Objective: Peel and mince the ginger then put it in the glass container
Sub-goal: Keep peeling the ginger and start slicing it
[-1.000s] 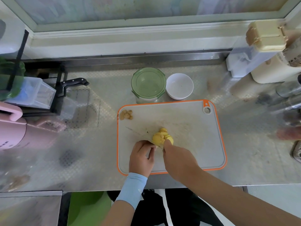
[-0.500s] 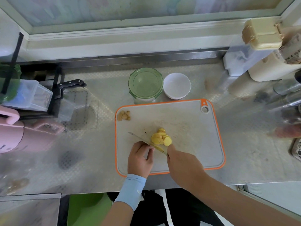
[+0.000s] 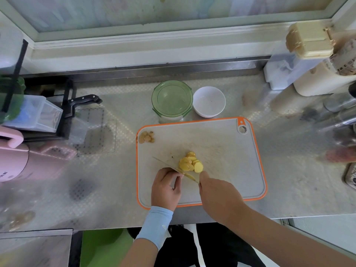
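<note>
1. Clasps the knife (image 3: pixel 187 176) in the right grip (image 3: pixel 217 193), fingers curled over a hidden handle.
2. Slants the blade across the cutting board (image 3: pixel 227 151), against the near side of the ginger (image 3: pixel 190 164), a pile of peeled yellow slices mid-board.
3. Curls the left grip (image 3: pixel 166 187) just beside the blade; cannot tell whether anything sits inside it.
4. Shows peel scraps (image 3: pixel 146 137) at the board's far left corner.
5. Beyond the board, on the table (image 3: pixel 289 180): lidded glass container (image 3: pixel 172 99) just beside a white bowl (image 3: pixel 209 102).
</note>
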A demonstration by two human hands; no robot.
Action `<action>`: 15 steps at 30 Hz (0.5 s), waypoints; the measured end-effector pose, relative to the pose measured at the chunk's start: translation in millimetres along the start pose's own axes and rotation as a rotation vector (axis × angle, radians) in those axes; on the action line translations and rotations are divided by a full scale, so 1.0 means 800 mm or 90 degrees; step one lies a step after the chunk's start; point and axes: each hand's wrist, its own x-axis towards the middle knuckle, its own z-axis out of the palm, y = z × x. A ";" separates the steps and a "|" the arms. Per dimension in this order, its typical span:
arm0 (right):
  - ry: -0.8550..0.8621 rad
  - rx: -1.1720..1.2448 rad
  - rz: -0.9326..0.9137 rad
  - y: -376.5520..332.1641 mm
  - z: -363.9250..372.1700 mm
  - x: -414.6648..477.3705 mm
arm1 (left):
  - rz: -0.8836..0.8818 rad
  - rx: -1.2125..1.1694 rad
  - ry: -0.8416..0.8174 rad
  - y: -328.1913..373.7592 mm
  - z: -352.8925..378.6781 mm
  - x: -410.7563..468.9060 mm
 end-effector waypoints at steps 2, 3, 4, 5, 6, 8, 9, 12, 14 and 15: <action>0.000 -0.009 -0.003 0.000 0.000 0.000 | -0.005 0.000 0.003 0.000 0.001 0.000; 0.000 -0.010 -0.002 -0.001 0.000 0.000 | -0.010 -0.001 0.005 0.000 0.002 0.000; 0.001 -0.012 -0.001 -0.001 0.001 0.002 | -0.015 -0.004 0.008 0.000 0.002 0.000; 0.001 -0.014 -0.001 -0.002 0.001 0.004 | -0.018 -0.008 0.010 0.001 0.002 0.000; 0.000 -0.014 -0.003 -0.002 0.002 0.006 | -0.017 -0.013 0.013 0.002 0.002 0.000; 0.000 0.004 -0.010 -0.004 0.002 0.010 | -0.012 -0.020 0.016 0.003 0.002 0.000; 0.000 0.014 -0.012 -0.004 0.002 0.012 | -0.010 -0.021 0.016 0.002 0.001 0.001; -0.001 0.006 -0.018 -0.003 0.002 0.011 | -0.012 -0.021 0.009 0.001 0.000 0.001; 0.001 0.009 -0.012 -0.001 0.002 0.009 | -0.015 -0.026 0.008 0.000 0.000 0.001; 0.003 0.012 -0.012 -0.002 0.002 0.010 | -0.016 -0.029 0.011 0.001 -0.001 0.002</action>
